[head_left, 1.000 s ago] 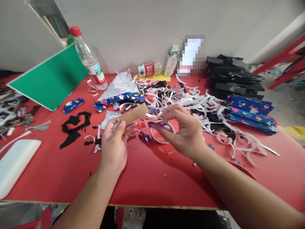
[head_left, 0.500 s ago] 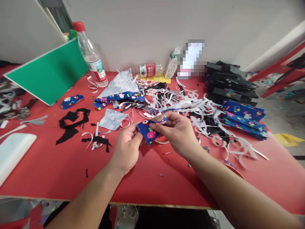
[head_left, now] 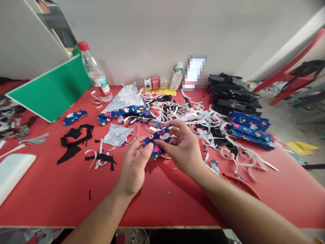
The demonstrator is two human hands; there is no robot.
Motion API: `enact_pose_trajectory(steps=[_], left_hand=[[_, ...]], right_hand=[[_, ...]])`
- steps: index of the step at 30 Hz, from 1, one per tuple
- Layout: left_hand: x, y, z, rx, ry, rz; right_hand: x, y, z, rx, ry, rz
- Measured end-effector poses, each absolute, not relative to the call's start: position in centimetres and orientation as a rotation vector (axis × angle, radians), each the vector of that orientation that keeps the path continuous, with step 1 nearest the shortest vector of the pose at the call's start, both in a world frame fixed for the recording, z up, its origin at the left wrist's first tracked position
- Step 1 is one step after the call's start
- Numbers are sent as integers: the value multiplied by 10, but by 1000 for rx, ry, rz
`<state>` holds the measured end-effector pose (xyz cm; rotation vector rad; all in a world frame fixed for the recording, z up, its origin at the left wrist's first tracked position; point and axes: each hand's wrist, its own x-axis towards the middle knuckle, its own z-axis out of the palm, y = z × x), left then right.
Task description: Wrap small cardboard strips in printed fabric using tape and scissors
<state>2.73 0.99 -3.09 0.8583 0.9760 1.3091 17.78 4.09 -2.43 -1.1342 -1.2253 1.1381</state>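
Between my two hands is a small piece of blue printed fabric [head_left: 165,135], held above the red table and bunched by the fingers. My left hand [head_left: 135,162] pinches its left edge between thumb and fingers. On the other side, my right hand [head_left: 184,145] grips it, thumb in front and fingers behind. A pale scrap of the same print [head_left: 116,135] lies left of the hands, with thin white loops beside it. Just beyond are a larger folded printed cloth [head_left: 127,101] and a tangle of white strips [head_left: 182,113]. Orange scissor handles [head_left: 242,183] show partly behind my right forearm.
A red-capped bottle [head_left: 98,79] stands by a green board [head_left: 53,88]. Along the wall are a lying bottle [head_left: 153,83], a carton [head_left: 176,76] and a blurred phone [head_left: 195,73]. At right sit black pouches [head_left: 231,91] and folded blue fabric [head_left: 250,128]. Black scraps [head_left: 76,135] lie left.
The blue fabric has gone from spread fairly flat to more folded and bunched between my fingers. My left thumb has moved up over it. The whole view has shifted slightly.
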Motion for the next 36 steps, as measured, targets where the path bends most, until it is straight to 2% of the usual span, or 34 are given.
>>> enact_pose_trajectory(steps=[8, 11, 15, 22, 25, 30, 32, 36], left_hand=[[20, 15, -47, 872, 1200, 1370], [20, 14, -44, 929, 1198, 1393], [19, 14, -30, 630, 1092, 1468], [8, 29, -25, 487, 1260, 1387], [0, 35, -27, 480, 1265, 1502], [-10, 33, -21, 587, 1193, 1600], [-13, 30, -17, 674, 1192, 1599], [-20, 21, -11, 765, 1192, 1563]], right_hand=[[180, 40, -15, -1015, -1171, 1356], [181, 41, -22, -951, -1317, 1210], [188, 42, -19, -702, -1665, 942], [195, 32, -1, -329, -1996, 784], [198, 34, 1, -508, -1975, 623], [222, 50, 18, -1411, -1945, 241], [234, 54, 30, -1473, -1997, 78], [250, 51, 62, -1214, -1940, -2]])
